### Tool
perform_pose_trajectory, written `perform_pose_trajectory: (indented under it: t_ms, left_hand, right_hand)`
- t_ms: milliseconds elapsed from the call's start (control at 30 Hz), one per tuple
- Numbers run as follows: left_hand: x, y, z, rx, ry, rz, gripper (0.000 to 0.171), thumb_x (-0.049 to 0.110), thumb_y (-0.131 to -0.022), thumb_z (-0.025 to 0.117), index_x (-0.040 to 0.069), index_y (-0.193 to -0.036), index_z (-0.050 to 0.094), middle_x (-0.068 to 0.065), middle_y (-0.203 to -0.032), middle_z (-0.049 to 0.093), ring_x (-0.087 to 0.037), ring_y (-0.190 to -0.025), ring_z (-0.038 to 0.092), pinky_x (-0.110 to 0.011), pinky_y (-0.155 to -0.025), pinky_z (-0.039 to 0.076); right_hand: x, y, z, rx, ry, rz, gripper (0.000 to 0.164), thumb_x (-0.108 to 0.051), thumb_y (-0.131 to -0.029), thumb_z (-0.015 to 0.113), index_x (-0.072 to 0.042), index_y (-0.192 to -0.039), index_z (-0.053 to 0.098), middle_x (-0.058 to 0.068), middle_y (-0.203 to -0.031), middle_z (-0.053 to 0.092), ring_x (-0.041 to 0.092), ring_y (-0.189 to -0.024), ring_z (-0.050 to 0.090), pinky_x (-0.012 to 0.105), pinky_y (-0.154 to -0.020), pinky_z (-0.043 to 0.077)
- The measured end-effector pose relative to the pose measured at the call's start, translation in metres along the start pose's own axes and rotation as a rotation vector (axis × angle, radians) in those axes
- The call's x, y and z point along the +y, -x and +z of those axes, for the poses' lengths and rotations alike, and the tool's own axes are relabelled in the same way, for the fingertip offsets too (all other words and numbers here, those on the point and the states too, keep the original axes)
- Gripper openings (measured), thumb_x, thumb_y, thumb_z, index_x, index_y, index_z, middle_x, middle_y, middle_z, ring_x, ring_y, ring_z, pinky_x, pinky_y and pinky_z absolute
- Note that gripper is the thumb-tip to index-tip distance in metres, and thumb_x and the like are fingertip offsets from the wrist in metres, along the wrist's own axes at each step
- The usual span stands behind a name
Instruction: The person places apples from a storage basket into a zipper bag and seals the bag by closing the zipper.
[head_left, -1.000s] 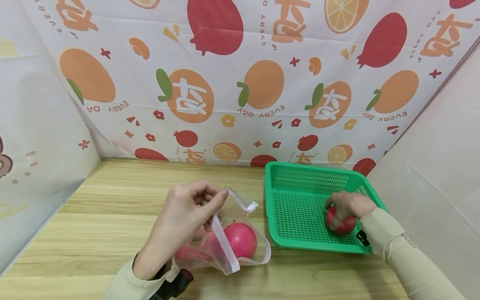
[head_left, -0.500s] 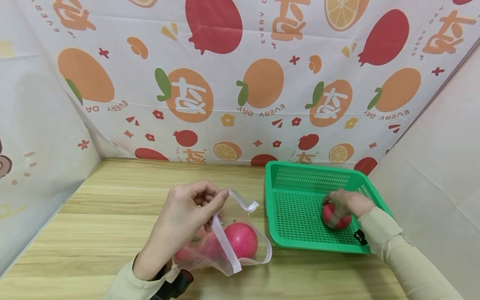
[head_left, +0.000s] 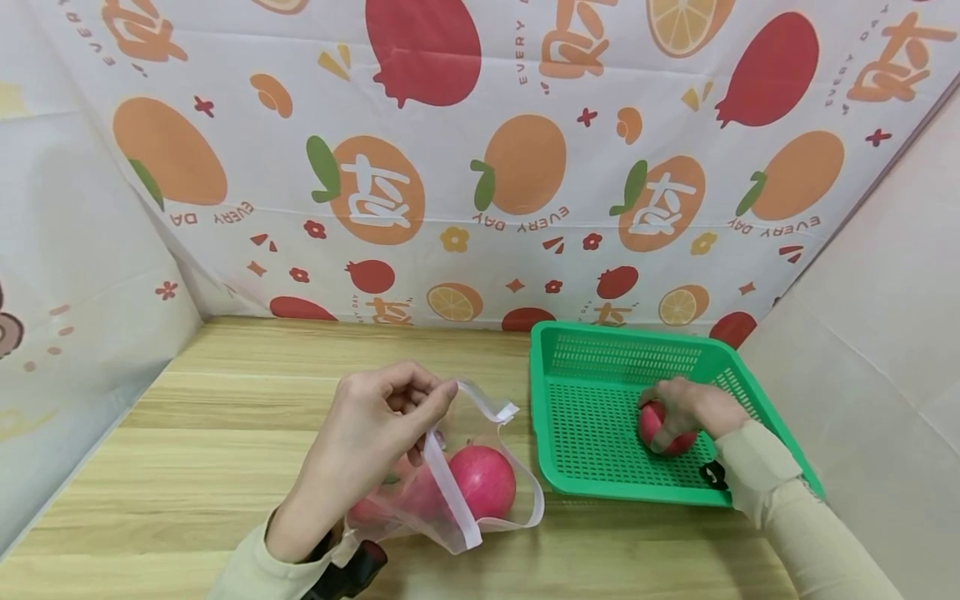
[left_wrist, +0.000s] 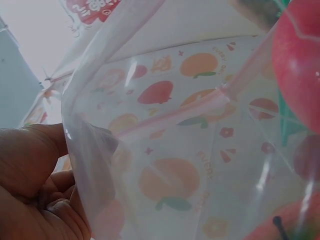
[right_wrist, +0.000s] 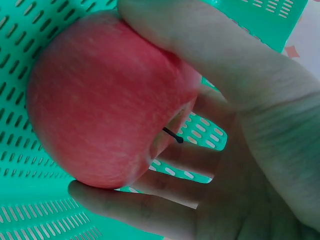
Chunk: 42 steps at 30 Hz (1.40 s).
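A round red apple with a short dark stem is inside the green perforated plastic basket, towards its right end; I can't tell whether it touches the floor there or is just clear of it. The person's right hand is curled round it, thumb on one side and fingers on the other. To do this grip well, I'd say, the fingers want to stay about the fruit's widest part, firm enough not to slip but gentle enough not to bruise, with the wrist clear of the rim.

Beside the basket, the left hand pinches the edge of a see-through bag with pale pink trim, whose mouth gapes towards the basket. A steady pinch should stop that limp edge folding in. A pinkish-red apple sits just within the mouth, with more red fruit dim behind the film.

Everything stands on a wood-grain table. Behind hangs a white fruit-print cloth, where "EVERY DAY" repeats at several angles beside stylised characters I can't make out. I see no brand on basket or bag.
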<state>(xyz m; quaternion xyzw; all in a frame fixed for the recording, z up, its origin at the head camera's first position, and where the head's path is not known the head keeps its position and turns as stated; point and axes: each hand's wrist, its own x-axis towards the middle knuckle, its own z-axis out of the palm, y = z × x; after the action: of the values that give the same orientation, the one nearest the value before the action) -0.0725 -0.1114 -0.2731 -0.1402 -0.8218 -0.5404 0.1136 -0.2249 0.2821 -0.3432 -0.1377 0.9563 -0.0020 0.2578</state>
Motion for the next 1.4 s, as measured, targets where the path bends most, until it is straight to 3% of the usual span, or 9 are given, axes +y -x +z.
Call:
perform_pose_trajectory:
  t_ms: [267, 533, 800, 1000, 1200, 1400]
  left_hand:
    - [0.001, 0.001, -0.001, 0.0, -0.014, -0.015, 0.012, 0.012, -0.094, 0.074, 0.007, -0.084, 0.072, 0.0, -0.062, 0.064, -0.011, -0.043, 0.056, -0.027, -0.041, 0.05]
    - [0.003, 0.001, 0.001, -0.014, 0.008, -0.033, 0.012, 0.011, -0.094, 0.074, 0.006, -0.083, 0.071, 0.001, -0.062, 0.066, -0.012, -0.044, 0.058, -0.03, -0.042, 0.052]
    - [0.004, 0.002, 0.002, -0.027, 0.027, -0.051, 0.011, 0.011, -0.095, 0.073, 0.004, -0.086, 0.07, 0.0, -0.064, 0.068, -0.014, -0.047, 0.062, -0.029, -0.043, 0.053]
    - [0.004, 0.003, 0.002, -0.024, 0.023, -0.052, 0.011, 0.011, -0.095, 0.073, 0.004, -0.086, 0.07, 0.0, -0.065, 0.069, -0.014, -0.047, 0.062, -0.029, -0.044, 0.054]
    - [0.006, 0.004, 0.001, -0.027, 0.027, -0.051, 0.012, 0.013, -0.095, 0.073, 0.004, -0.086, 0.07, 0.0, -0.064, 0.069, -0.014, -0.048, 0.062, -0.029, -0.044, 0.054]
    - [0.007, 0.003, 0.002, -0.034, 0.028, -0.051, 0.012, 0.012, -0.095, 0.073, 0.004, -0.086, 0.07, 0.0, -0.064, 0.069, -0.014, -0.047, 0.062, -0.03, -0.044, 0.054]
  right_hand:
    - [0.0, -0.001, -0.002, 0.018, -0.014, -0.015, 0.074, -0.03, -0.069, 0.094, -0.011, -0.134, 0.064, 0.016, -0.12, 0.061, 0.032, -0.103, 0.054, 0.049, -0.077, 0.059]
    - [0.005, -0.002, 0.0, 0.068, -0.107, -0.016, 0.076, -0.031, -0.071, 0.093, -0.009, -0.136, 0.062, 0.019, -0.122, 0.062, 0.032, -0.101, 0.058, 0.046, -0.074, 0.06]
    - [0.011, -0.003, -0.001, 0.124, -0.215, -0.102, 0.078, -0.033, -0.073, 0.089, -0.007, -0.14, 0.059, 0.02, -0.123, 0.063, 0.033, -0.103, 0.057, 0.042, -0.072, 0.06]
    - [0.01, -0.003, -0.003, 0.199, -0.231, -0.172, 0.076, -0.032, -0.076, 0.089, -0.005, -0.14, 0.058, 0.019, -0.123, 0.065, 0.031, -0.103, 0.059, 0.041, -0.074, 0.06]
    - [0.015, -0.007, -0.003, 0.334, -0.283, -0.268, 0.071, -0.027, -0.078, 0.088, -0.004, -0.139, 0.059, 0.014, -0.118, 0.066, 0.03, -0.103, 0.059, 0.037, -0.072, 0.06]
    - [0.017, -0.007, 0.0, 0.443, -0.298, -0.307, 0.07, -0.029, -0.08, 0.088, -0.007, -0.139, 0.06, 0.017, -0.126, 0.063, 0.033, -0.107, 0.057, 0.039, -0.073, 0.06]
